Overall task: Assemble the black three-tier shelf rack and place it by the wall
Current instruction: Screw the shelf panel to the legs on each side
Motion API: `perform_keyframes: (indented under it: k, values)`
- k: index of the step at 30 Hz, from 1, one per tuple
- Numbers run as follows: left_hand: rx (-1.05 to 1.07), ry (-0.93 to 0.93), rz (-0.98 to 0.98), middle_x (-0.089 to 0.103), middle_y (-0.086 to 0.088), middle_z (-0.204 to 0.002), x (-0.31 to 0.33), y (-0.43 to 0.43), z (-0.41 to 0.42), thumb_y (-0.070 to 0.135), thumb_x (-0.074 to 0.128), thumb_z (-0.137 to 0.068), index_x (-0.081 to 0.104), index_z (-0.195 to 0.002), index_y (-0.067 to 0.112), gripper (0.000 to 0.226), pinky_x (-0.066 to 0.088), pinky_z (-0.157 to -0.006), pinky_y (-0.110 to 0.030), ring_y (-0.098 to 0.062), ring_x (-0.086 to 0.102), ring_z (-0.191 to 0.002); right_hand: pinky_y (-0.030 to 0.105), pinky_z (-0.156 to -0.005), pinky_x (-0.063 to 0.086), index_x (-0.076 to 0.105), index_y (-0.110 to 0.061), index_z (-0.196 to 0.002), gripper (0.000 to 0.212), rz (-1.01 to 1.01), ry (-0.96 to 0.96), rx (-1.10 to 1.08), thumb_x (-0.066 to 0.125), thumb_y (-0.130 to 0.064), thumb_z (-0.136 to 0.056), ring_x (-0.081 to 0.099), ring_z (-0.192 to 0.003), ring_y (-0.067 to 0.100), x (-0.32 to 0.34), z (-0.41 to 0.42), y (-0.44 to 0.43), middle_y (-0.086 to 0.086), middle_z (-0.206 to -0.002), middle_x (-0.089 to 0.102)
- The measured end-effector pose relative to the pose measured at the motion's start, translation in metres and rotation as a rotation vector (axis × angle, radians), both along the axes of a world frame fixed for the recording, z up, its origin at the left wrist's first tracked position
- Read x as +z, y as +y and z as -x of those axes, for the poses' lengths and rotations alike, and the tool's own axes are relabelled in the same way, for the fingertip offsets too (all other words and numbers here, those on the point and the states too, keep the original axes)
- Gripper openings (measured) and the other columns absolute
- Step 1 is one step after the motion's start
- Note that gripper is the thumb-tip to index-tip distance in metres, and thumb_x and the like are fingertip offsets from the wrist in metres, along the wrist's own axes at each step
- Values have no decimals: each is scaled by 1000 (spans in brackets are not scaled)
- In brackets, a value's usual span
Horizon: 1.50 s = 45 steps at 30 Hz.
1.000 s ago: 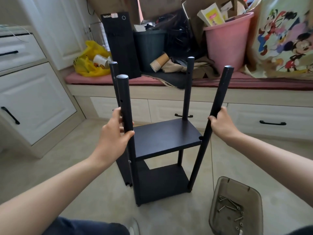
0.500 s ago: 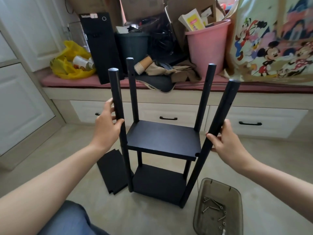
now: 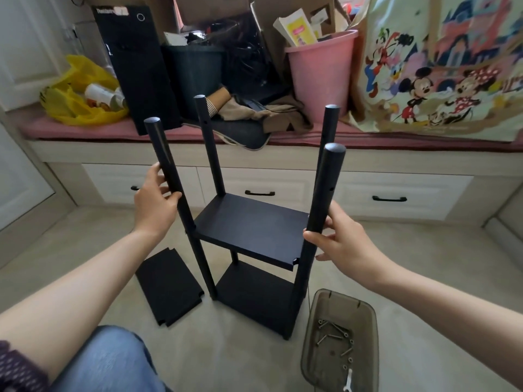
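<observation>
Both hands (image 3: 154, 206) (image 3: 343, 246) grip the rack's (image 3: 252, 226) near posts (image 3: 324, 190).

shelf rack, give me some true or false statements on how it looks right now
1. The rack has two shelves fitted on its posts. True.
2. The left hand grips the front left post, and the right hand grips the front right post. True.
3. The tray is empty. False: it holds screws.
4. The loose panel lies in the tray. False: it lies flat on the floor, left of the rack.
</observation>
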<state>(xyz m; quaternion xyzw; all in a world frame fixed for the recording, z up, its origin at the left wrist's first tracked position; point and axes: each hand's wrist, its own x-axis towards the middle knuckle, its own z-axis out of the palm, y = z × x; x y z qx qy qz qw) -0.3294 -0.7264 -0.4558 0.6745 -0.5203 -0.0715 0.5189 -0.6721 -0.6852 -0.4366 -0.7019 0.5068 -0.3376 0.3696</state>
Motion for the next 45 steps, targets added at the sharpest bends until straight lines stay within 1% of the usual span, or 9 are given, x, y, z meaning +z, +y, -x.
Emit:
perform_keyframes:
  k: [4,12,18,22,24,26,30,36,45]
  values:
    - [6,-11,-7,64,-12,-129,-1,-2,-3,-4,69,-90,42,-147,18,66,56,-93,-40,-24,65,-108,48,-85,56,53,-25,-114,29,19,35,31,70,-20,-91,65,-87,22,1,-3,-3,1,-90,64]
    - [-47,-16,-117,54,-3,-142,-4,7,6,5,63,-96,38,-149,17,60,45,-99,-33,-25,54,-131,35,-85,55,59,-31,-111,34,61,42,85,78,-24,-84,60,-87,-6,4,-7,-3,-16,-89,66]
    - [-112,-63,-441,42,-10,-157,-9,32,31,8,65,-94,17,-161,16,82,39,-110,-38,-29,41,-144,29,-83,49,60,-29,-103,29,48,32,77,80,-28,-82,62,-85,-2,2,-8,-2,-11,-88,68]
    - [-432,-385,-690,24,1,-167,-18,60,66,19,66,-94,23,-160,22,79,23,-118,-25,-15,24,-153,22,-78,46,64,-26,-100,27,54,45,108,81,-31,-80,63,-85,-3,2,-6,-3,-13,-89,70]
    - [-638,-582,-677,16,10,-168,-22,69,89,22,65,-95,22,-160,28,78,12,-120,-22,-10,11,-155,16,-74,43,64,-29,-100,25,80,51,139,80,-31,-81,62,-85,-7,3,-7,-4,-17,-89,67]
    - [-761,-790,-628,6,13,-169,-30,73,112,26,62,-97,13,-161,30,81,2,-123,-30,-11,-5,-156,14,-73,45,61,-36,-98,25,109,56,168,79,-29,-82,61,-87,-7,3,-8,-4,-17,-90,66]
    - [-733,-986,-567,-12,4,-170,-52,68,145,38,56,-101,-7,-162,23,89,-12,-122,-40,-18,-20,-154,21,-78,55,54,-46,-92,33,161,72,201,78,-25,-83,62,-92,-1,4,-7,-4,-16,-91,66]
    - [-651,-1003,-605,-18,13,-164,-82,54,133,58,54,-97,-11,-160,33,95,-15,-121,-52,-20,-20,-153,13,-75,53,51,-50,-92,38,207,81,219,78,-24,-84,60,-93,-6,2,-6,-6,-16,-94,65]
    - [-571,-857,-476,-16,23,-158,-108,58,135,61,55,-95,-5,-160,39,91,-19,-119,-46,-11,-24,-149,26,-82,56,57,-36,-105,29,193,84,192,76,-28,-84,63,-95,1,-3,-9,-12,-16,-96,65]
